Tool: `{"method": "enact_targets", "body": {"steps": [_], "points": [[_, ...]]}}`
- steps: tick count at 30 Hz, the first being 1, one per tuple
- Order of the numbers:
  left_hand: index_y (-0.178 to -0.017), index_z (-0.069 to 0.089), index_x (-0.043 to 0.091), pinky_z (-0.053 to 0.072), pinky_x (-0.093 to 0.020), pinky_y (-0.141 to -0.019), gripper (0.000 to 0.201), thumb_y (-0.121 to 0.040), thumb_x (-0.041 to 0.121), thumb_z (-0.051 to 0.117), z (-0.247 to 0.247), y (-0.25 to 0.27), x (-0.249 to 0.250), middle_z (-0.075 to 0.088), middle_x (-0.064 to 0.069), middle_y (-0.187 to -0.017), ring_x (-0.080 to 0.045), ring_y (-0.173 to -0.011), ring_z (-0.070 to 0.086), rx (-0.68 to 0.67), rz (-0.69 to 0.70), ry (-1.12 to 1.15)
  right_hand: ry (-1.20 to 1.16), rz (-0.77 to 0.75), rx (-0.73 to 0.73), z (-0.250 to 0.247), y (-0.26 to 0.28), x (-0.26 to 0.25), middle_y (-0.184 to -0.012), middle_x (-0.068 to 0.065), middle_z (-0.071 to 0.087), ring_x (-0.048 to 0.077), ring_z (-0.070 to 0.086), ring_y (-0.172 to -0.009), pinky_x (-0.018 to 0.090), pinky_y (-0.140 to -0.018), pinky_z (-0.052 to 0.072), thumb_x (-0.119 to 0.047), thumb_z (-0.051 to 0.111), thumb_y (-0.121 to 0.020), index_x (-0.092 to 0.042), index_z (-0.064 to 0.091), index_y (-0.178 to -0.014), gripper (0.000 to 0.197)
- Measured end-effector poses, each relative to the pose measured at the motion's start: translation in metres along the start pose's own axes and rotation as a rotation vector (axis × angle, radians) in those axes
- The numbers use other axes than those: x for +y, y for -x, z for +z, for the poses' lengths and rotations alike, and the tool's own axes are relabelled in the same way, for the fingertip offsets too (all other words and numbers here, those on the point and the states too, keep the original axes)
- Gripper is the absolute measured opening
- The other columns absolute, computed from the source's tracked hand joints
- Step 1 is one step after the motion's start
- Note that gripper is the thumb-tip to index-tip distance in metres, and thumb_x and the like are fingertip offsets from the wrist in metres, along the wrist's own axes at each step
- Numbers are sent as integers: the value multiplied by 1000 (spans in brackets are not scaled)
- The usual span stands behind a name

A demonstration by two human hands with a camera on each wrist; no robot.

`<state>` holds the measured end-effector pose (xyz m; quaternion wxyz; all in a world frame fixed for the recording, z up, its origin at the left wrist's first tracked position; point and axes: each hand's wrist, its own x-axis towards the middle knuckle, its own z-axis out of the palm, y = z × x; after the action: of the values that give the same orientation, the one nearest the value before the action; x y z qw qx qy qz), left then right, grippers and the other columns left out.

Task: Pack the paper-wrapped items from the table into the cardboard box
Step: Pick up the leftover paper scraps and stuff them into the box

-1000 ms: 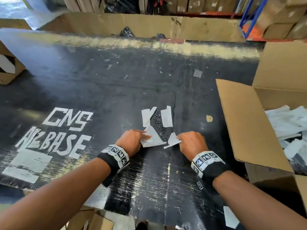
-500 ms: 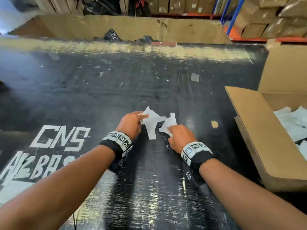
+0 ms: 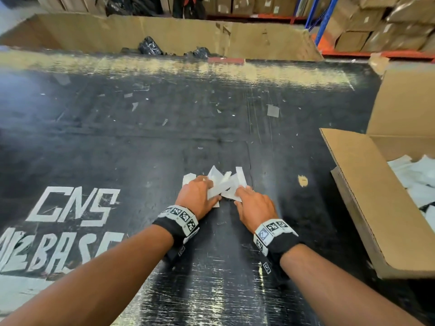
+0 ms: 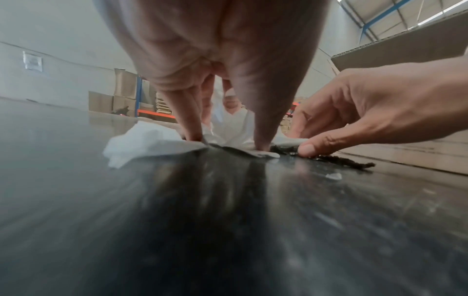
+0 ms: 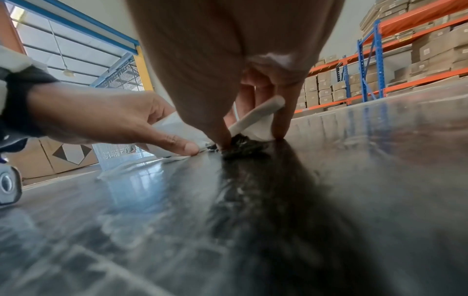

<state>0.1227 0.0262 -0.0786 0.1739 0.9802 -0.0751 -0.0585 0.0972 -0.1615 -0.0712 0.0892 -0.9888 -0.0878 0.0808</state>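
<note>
On the black table (image 3: 164,137) lies a small black knobbly item (image 5: 240,149) with loose white paper flaps (image 3: 223,181) around it. My left hand (image 3: 207,184) has its fingers curled over the left flaps, its fingertips (image 4: 192,138) pressing paper to the table. My right hand (image 3: 240,191) pinches the right flaps and a folded strip (image 5: 258,114), with its thumb on the black item. The two hands nearly touch. The open cardboard box (image 3: 367,208) stands at the right with white paper-wrapped items (image 3: 414,180) inside.
White painted letters (image 3: 73,205) mark the table at the left. Small paper scraps (image 3: 273,111) lie farther back. A long low cardboard wall (image 3: 179,34) runs along the far edge. Shelves with stacked boxes (image 5: 430,50) stand beyond.
Both hands have drawn together and bunched the spread paper flaps over the black item, which is now mostly covered in the head view.
</note>
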Motion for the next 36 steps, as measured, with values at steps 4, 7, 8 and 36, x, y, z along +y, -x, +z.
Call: {"method": "enact_targets", "body": {"steps": [4, 7, 8, 36], "points": [[-94, 63, 14, 49, -32, -79, 13, -94, 27, 60, 2, -2, 6, 69, -6, -102, -31, -90, 67, 24, 23, 22, 78, -6, -15, -4, -8, -1, -99, 8, 66, 38, 66, -82, 38, -61, 43, -12, 49, -93, -19, 53, -105, 15], [-78, 50, 22, 50, -39, -84, 16, -91, 18, 58, 2, -4, 10, 69, -6, -85, -30, -73, 63, 10, 18, -21, 149, -38, -41, -10, -11, -4, -95, 12, 69, 38, 66, -84, 37, -62, 38, -3, 46, -91, -16, 53, -106, 21], [-76, 48, 23, 50, -39, -84, 18, -90, 16, 57, 0, -5, 11, 68, -5, -82, -29, -70, 61, -1, 7, -28, 177, -51, -52, -13, -11, -5, -95, 12, 70, 38, 66, -85, 37, -62, 38, -1, 45, -91, -15, 53, -108, 23], [-132, 63, 37, 43, -30, -107, 54, -81, 33, 80, -38, 15, -66, 50, 6, -150, -21, -126, 59, -200, 21, -10, 79, -37, 23, -23, -6, 16, -95, 15, 70, 40, 66, -89, 38, -70, 50, -13, 53, -92, -16, 58, -114, 23]]}}
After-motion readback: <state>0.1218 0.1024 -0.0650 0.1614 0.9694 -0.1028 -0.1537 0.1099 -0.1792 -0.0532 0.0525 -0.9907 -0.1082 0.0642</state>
